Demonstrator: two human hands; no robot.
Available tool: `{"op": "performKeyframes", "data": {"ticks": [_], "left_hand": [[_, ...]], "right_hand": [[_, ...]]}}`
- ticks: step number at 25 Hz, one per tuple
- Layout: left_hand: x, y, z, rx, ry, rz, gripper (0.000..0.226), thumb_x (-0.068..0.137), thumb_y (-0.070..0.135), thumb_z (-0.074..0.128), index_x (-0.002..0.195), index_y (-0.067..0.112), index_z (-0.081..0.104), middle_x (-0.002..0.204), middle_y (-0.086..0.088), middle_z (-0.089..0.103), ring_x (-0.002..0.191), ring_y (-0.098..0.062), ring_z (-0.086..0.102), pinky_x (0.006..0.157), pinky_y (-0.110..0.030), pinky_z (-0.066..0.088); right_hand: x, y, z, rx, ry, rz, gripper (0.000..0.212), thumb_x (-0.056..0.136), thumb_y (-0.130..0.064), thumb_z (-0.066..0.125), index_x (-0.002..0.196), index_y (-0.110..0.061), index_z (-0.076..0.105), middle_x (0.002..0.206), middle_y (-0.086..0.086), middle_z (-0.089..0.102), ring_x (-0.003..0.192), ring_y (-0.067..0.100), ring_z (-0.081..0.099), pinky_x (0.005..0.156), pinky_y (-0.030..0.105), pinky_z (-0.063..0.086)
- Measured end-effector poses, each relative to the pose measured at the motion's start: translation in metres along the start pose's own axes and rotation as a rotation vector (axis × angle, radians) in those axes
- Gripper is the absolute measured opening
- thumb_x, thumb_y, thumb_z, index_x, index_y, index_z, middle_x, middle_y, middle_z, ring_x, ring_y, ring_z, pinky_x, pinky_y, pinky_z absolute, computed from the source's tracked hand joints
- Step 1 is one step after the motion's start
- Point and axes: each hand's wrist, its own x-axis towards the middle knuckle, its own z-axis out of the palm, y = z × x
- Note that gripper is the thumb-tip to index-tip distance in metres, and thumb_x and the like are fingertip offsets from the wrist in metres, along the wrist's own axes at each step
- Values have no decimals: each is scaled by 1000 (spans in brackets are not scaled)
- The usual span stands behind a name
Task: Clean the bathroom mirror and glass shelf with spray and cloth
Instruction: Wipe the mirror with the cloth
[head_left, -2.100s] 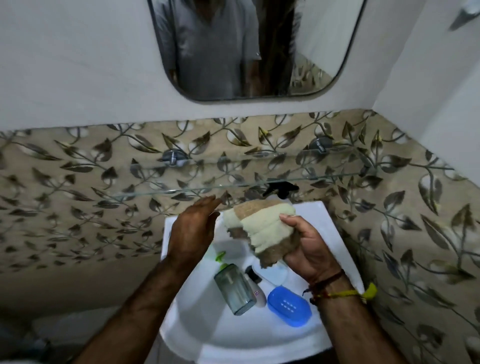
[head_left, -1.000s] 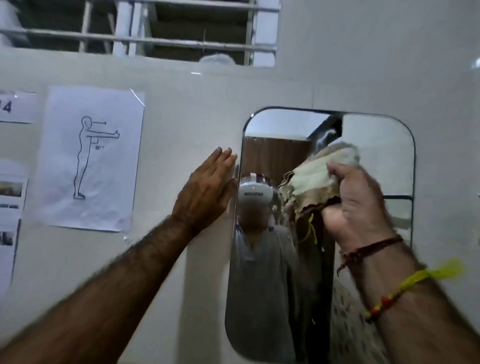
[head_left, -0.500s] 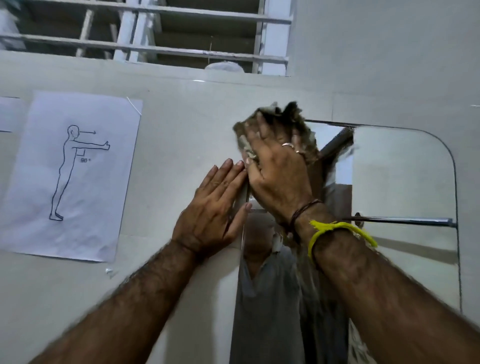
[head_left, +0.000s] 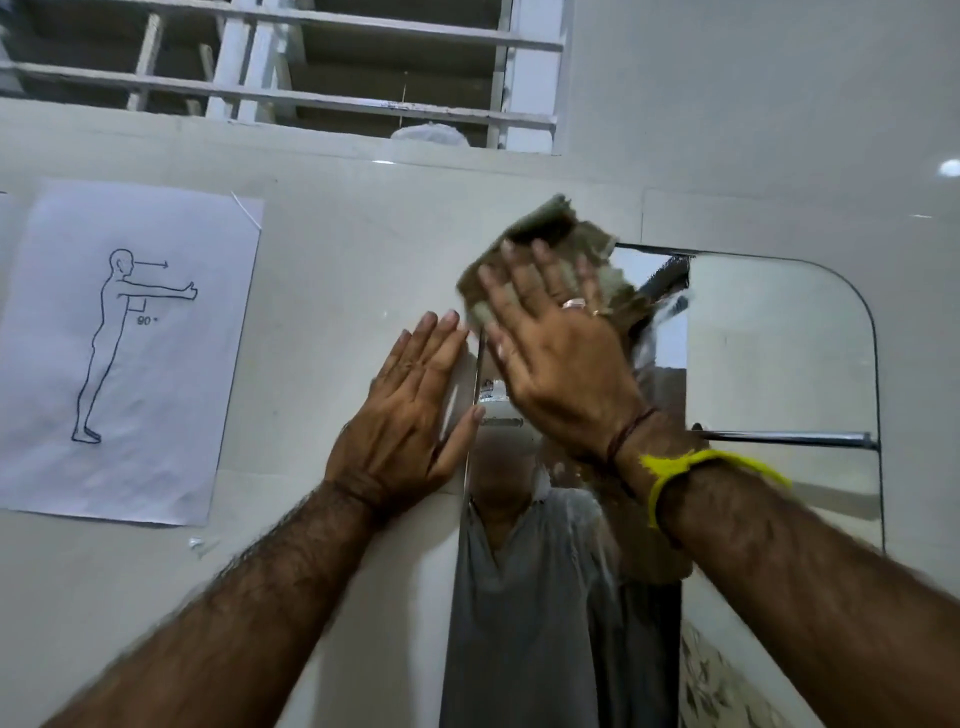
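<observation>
The rounded mirror (head_left: 779, 353) hangs on the white wall, right of centre. My right hand (head_left: 561, 358) presses a brown and cream cloth (head_left: 545, 234) flat against the mirror's top left corner, fingers spread over it. My left hand (head_left: 410, 415) lies flat and open on the wall at the mirror's left edge, its thumb over the rim. The glass shelf and the spray bottle are out of view. The mirror reflects a person in a grey shirt and a chrome bar.
A paper sheet (head_left: 124, 353) with a line drawing of a standing figure is stuck to the wall on the left. A barred vent window (head_left: 280, 67) runs along the top. Leaf-patterned tiles (head_left: 717, 686) show at the bottom right.
The view rose from the sink to the mirror. My right hand carried the cloth up to the top left corner and flattened on it. My left hand settled against the mirror's left edge.
</observation>
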Motion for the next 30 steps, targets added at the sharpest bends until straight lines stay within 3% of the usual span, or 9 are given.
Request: {"op": "performKeyframes", "data": {"ticks": [3, 8, 13, 15, 19, 21, 24, 28, 30], "left_hand": [[1, 3, -1, -54, 21, -24, 73, 95, 31, 58, 150, -6, 28, 160, -18, 26, 152, -28, 20, 123, -46, 23], [1, 2, -1, -31, 9, -2, 71, 96, 30, 55, 151, -5, 26, 161, -15, 24, 152, -27, 18, 124, -45, 21], [-2, 3, -5, -73, -3, 9, 65, 98, 30, 39, 152, -4, 25, 161, -17, 24, 153, -28, 17, 123, -49, 20], [-2, 2, -4, -31, -12, 29, 65, 98, 31, 38, 152, -4, 26, 161, -17, 24, 152, -29, 18, 123, -51, 21], [-1, 3, -2, 27, -30, 35, 68, 98, 36, 42, 152, -2, 26, 162, -17, 23, 152, -29, 17, 123, -51, 21], [-3, 4, -3, 43, -31, 20, 70, 98, 38, 42, 152, -2, 26, 162, -17, 22, 153, -29, 17, 123, -51, 20], [-9, 5, -4, 77, -40, 30, 72, 98, 42, 42, 152, -3, 27, 162, -18, 21, 152, -30, 16, 123, -52, 20], [-10, 4, -4, 96, -73, 55, 72, 97, 44, 42, 154, 2, 26, 163, -17, 18, 153, -29, 13, 123, -52, 19], [-10, 6, -5, 92, -72, 35, 73, 97, 45, 43, 154, 3, 25, 163, -18, 16, 154, -28, 12, 123, -52, 18]], "right_hand": [[-35, -3, 6, -26, -39, -28, 57, 104, -43, 19, 158, -24, 18, 166, 1, 11, 133, 31, 51, 116, 56, 25], [-1, 6, -2, 129, 27, 235, 55, 103, -40, 29, 156, -27, 23, 166, -2, 11, 120, 33, 59, 115, 59, 23], [-58, -10, 1, 43, -61, -115, 57, 104, -41, 29, 157, -23, 20, 166, 1, 14, 136, 28, 47, 111, 53, 34], [-61, 4, 0, 42, -51, -28, 58, 103, -41, 30, 158, -24, 18, 166, 0, 13, 138, 28, 45, 110, 53, 37], [-22, 20, -7, 137, -38, 196, 58, 101, -38, 28, 157, -29, 18, 167, -3, 5, 136, 28, 47, 119, 59, 16], [-35, 8, -4, 80, -67, 34, 58, 102, -39, 24, 158, -29, 14, 167, -2, 0, 135, 28, 49, 119, 60, 15], [-82, -3, -4, 52, -107, -166, 59, 104, -40, 31, 158, -25, 16, 166, 2, 11, 139, 28, 43, 111, 52, 35], [-59, 11, -5, 75, -62, 93, 58, 103, -41, 30, 158, -27, 16, 167, -1, 8, 134, 28, 49, 110, 50, 38], [-46, 1, -4, 120, -39, 182, 58, 103, -40, 32, 157, -26, 19, 167, -1, 7, 111, 31, 64, 101, 51, 47]]}}
